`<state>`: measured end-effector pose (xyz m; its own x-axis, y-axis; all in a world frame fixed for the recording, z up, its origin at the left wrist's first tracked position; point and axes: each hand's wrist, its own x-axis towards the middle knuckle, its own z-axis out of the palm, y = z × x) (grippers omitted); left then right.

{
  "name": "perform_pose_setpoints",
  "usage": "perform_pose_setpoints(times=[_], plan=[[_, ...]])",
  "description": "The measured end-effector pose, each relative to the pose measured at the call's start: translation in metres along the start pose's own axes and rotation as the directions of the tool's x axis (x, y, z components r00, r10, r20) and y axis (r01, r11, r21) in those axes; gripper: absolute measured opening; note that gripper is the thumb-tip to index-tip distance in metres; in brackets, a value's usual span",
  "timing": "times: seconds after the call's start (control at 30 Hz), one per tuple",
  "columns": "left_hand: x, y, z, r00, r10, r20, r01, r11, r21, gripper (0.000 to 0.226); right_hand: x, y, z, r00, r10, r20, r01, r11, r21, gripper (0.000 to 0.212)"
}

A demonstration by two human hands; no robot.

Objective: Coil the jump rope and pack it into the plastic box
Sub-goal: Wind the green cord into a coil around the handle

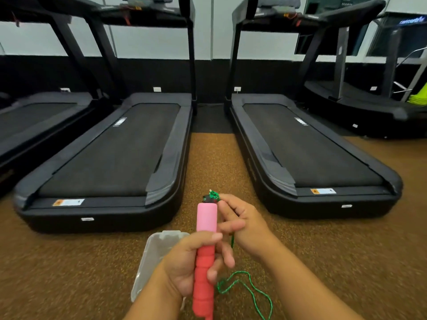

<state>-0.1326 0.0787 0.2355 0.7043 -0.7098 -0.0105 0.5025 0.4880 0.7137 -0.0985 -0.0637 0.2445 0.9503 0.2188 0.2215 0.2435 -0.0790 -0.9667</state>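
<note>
Two treadmills (pixel 111 155) fill the far floor, and the brown carpet (pixel 69 262) runs near us. On it, at near left under our left forearm, lies the clear plastic box (pixel 153 252) — open side up, we judge. Our left hand (pixel 184 266) wraps the jump rope handles (pixel 205 250), long axis upright, pink end far. Our right hand (pixel 242 218), just right of that tip, pinches the green rope (pixel 245 287) at the top — slack loops hang near right.
</note>
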Motion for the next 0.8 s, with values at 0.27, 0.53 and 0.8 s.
perform_pose_setpoints(times=[0.27,0.53,0.8], plan=[[0.01,0.017,-0.007,0.99,0.136,-0.036,-0.133,0.988,0.084,0.061,0.0,0.007,0.0,0.996,0.072,0.055,-0.071,0.997,-0.031,0.038],[0.019,-0.001,-0.011,0.972,0.08,-0.219,-0.094,0.994,-0.054,0.057,-0.021,0.028,-0.01,0.988,0.116,0.104,-0.036,0.821,-0.569,0.043],[0.016,-0.01,-0.03,0.978,0.102,-0.18,-0.147,0.956,-0.253,0.087,-0.052,0.056,-0.017,0.973,0.131,0.189,0.04,0.711,-0.702,0.015]])
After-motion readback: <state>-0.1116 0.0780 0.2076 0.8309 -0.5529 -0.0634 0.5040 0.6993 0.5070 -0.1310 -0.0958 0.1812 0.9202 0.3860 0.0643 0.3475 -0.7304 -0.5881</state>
